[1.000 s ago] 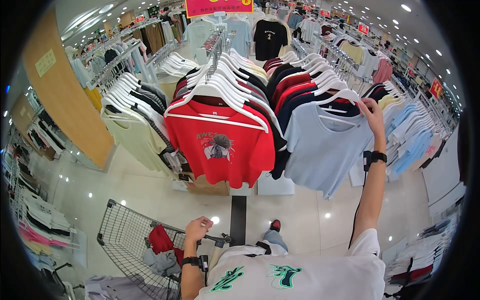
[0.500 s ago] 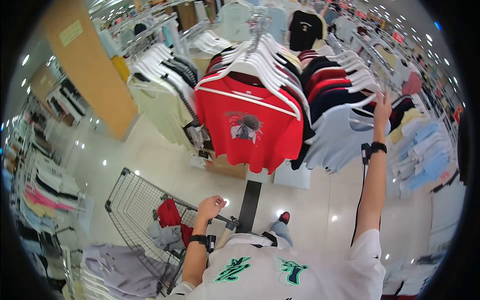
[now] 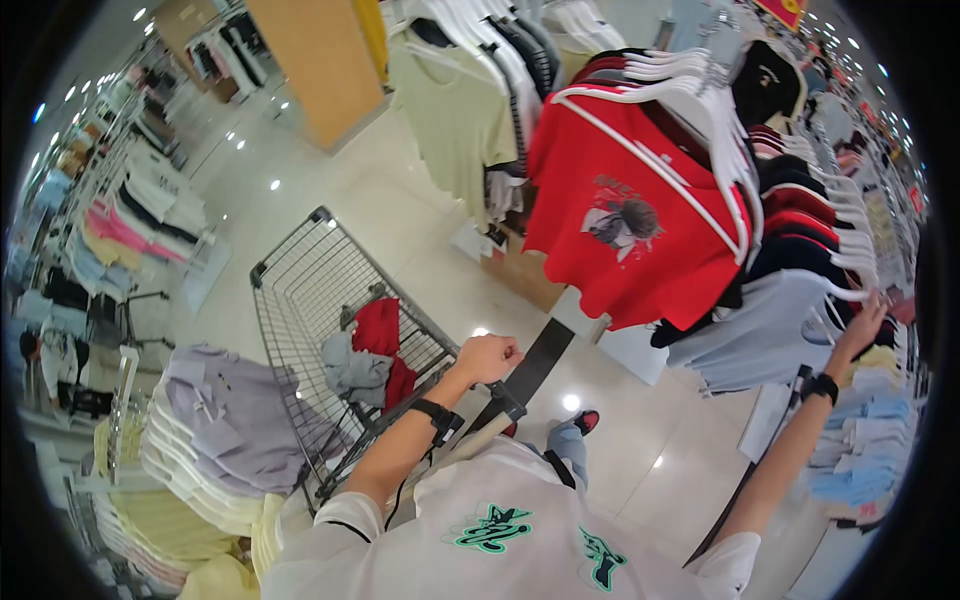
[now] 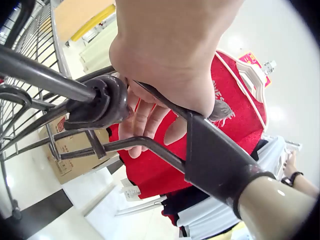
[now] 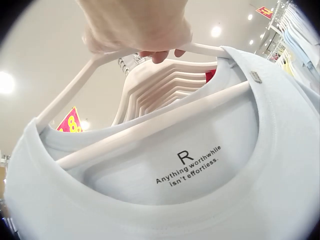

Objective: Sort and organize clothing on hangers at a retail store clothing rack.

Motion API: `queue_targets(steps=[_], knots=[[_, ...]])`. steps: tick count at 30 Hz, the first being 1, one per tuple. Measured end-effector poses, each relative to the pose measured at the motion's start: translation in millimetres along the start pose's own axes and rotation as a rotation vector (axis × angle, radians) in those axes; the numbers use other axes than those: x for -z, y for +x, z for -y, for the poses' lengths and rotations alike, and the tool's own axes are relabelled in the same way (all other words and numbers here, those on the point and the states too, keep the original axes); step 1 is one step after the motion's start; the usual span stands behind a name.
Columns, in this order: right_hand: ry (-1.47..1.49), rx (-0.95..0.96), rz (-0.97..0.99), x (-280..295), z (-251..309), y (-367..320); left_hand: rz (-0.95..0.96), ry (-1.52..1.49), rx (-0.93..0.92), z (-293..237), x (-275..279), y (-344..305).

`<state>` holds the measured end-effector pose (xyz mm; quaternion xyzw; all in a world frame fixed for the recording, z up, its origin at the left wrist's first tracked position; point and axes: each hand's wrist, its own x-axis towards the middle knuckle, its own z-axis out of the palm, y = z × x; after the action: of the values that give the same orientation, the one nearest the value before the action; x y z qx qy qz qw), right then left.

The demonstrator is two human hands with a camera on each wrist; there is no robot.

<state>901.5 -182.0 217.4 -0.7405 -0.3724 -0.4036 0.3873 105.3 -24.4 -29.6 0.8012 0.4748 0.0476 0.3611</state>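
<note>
Stood on a glossy pale shop floor (image 3: 400, 200) among crowded clothing racks, under ceiling spotlights. Had a wire shopping cart (image 3: 287, 238) at front left, with a red garment (image 3: 380, 328) and a grey garment (image 3: 352, 368) heaped in its near end. Had stacks of folded lilac shirts (image 3: 225, 425) on a low display just left of the cart. Faced a red printed T-shirt (image 3: 640, 225) at the front of its rail, a pale green shirt (image 3: 455, 115) on the rail beside it, and a cardboard box (image 3: 520, 272) on the floor beneath. Clenched the left hand (image 3: 488, 357) round the cart handle (image 4: 220, 165), fingers curled under the bar next to its dark end fitting. Reached up and out with the right hand (image 3: 862, 322), past the red shirt, to a light blue T-shirt (image 3: 765, 335) hung at the front of the next rail. Grasped the top of the white hanger (image 5: 67, 100) carrying it, fingertips hooked over the hanger's upper edge, right above the collar and the printed neck label (image 5: 189, 169). Saw more white hangers packed close behind it.
</note>
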Motion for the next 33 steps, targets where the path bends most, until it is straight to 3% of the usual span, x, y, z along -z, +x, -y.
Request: queue_targets(steps=[1,2,6,8,10,12,18,26,28,29,31,33], knots=[[0.252,-0.233,-0.021,12,45,0,0.006,0.025,-0.031,-1,0,0],[0.368,-0.338,-0.029,17,74,0,0.013,0.05,-0.062,-1,-1,0],[0.315,-0.351,0.001,11,61,4,0.031,0.019,-0.022,0,0,4],[0.252,-0.303,-0.096,4,68,1,-0.003,0.089,-0.057,0,-2,7],[0.073,-0.373,-0.106,-6,62,4,-0.006,0.081,-0.033,0,-2,12],[0.107,-0.298,-0.215,-18,61,3,0.01,0.087,-0.011,-1,-4,17],[0.058,-0.329,-0.239,-28,59,-1,0.094,0.143,0.035,-9,-1,30],[-0.139,-0.276,-0.271,-53,-6,3,0.24,0.111,0.079,-16,8,51],[-0.021,-0.139,-0.335,-50,11,3,0.235,0.101,0.071,-15,3,55],[0.062,-0.156,-0.328,-34,56,-2,0.224,0.094,0.091,-15,2,56],[0.154,-0.245,-0.284,-18,93,-10,0.213,0.086,0.101,-17,4,55],[0.197,-0.276,-0.227,-11,99,-10,0.223,0.072,0.109,-21,5,56]])
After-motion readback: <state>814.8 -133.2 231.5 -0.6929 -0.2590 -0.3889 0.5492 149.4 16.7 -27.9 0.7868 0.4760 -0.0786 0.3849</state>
